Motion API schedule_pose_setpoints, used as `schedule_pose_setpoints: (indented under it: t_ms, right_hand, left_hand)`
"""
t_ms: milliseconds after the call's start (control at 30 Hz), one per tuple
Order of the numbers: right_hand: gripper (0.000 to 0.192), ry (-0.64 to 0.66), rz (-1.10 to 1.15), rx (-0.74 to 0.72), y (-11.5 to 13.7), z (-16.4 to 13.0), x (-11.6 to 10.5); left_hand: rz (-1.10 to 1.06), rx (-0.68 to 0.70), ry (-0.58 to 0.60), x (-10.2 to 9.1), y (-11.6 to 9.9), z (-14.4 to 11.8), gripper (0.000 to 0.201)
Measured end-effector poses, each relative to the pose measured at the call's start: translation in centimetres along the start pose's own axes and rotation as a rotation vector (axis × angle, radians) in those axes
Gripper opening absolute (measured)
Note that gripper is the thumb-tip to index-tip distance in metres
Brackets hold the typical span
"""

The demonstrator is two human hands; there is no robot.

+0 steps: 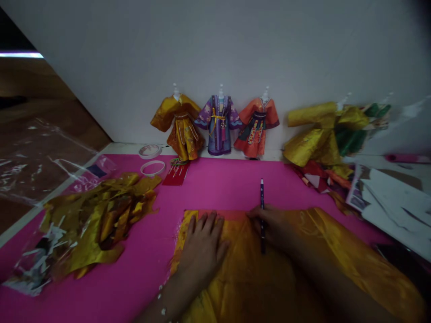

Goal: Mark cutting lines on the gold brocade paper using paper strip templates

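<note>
Left hand (202, 246) is lying on golden fabric (239, 273), fingers apart; right hand (274, 226) is holding dark pen (262, 195), fingers clamped around it.

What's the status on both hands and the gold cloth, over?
Left hand flat on gold cloth. Right hand holding dark pen at cloth's far edge. Cloth spread on pink surface. Gold scraps off left, apart from it.

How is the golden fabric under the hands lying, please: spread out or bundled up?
Spread out: the golden fabric lies largely flat beneath the left hand, with some wrinkles toward the right.
</note>
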State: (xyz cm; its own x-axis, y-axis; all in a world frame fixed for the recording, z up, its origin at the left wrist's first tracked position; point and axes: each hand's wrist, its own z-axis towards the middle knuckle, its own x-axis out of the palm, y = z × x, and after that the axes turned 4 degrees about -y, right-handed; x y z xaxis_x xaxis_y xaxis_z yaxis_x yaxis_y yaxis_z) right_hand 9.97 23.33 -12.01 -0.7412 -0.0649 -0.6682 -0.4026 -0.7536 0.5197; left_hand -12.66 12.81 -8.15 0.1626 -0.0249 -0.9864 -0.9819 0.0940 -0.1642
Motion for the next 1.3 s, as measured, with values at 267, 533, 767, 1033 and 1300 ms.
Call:
schedule_pose_setpoints:
  t_ms: [267,533,767,1033,1300]
  right_hand:
    - [0.026,0.012,-0.097,-0.054,0.3,0.2,0.0]
    - [0.022,0.028,-0.195,-0.099,-0.2,0.0,0.4]
    - [0.017,0.063,-0.254,-0.099,-0.7,-0.1,0.7]
    - [0.015,0.100,-0.285,-0.061,-0.8,0.1,0.7]
    - [0.016,0.173,-0.323,-0.016,-0.6,0.4,0.2]
  left_hand:
    - [0.010,0.032,-0.019,-0.4,0.3,0.3,0.048]
    - [-0.007,0.096,-0.075,-0.2,1.1,1.0,0.045]
    - [-0.018,0.167,-0.027,-0.9,2.4,1.8,0.037]
    - [0.088,0.219,0.103,-3.1,1.8,2.7,0.028]
    - [0.186,0.092,0.238,-4.4,-1.0,4.0,0.032]
